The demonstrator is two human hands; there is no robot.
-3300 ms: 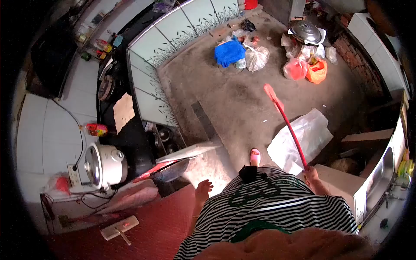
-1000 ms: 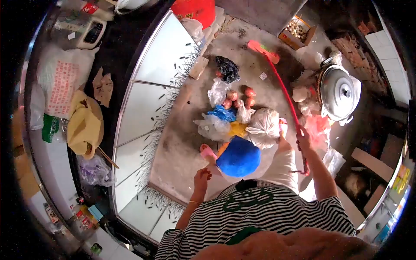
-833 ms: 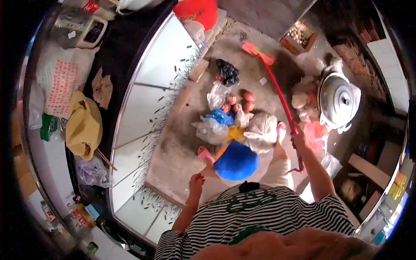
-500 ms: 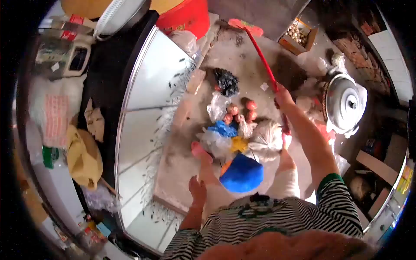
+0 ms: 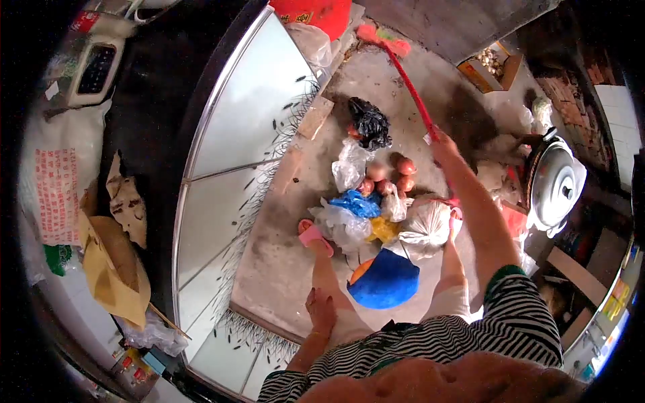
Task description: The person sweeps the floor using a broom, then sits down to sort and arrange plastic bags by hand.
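Observation:
My right hand (image 5: 441, 146) is wrapped around the red handle of a broom (image 5: 411, 84). The broom's pink-red head (image 5: 383, 40), with a bit of green, touches the concrete floor near the back wall. My left hand (image 5: 321, 312) lies on my left leg, fingers extended, holding nothing. In front of my feet are reddish onions or similar round produce (image 5: 405, 166), a black plastic bag (image 5: 369, 123), a blue bag (image 5: 356, 203), a yellow bag (image 5: 383, 229) and a tied whitish bag (image 5: 425, 225). Closer to me is a blue rounded object (image 5: 384, 282) with an orange edge.
A tiled counter side (image 5: 228, 127) runs along the left. To the right stands a large lidded metal pot (image 5: 557, 185). A cardboard box (image 5: 494, 70) of small pale items sits at the back right. A red container (image 5: 316, 15) is at the back left.
The view has shifted, so most floor items appear further right. The broom head has moved slightly left relative to the box and the red container. My left hand stays on my leg.

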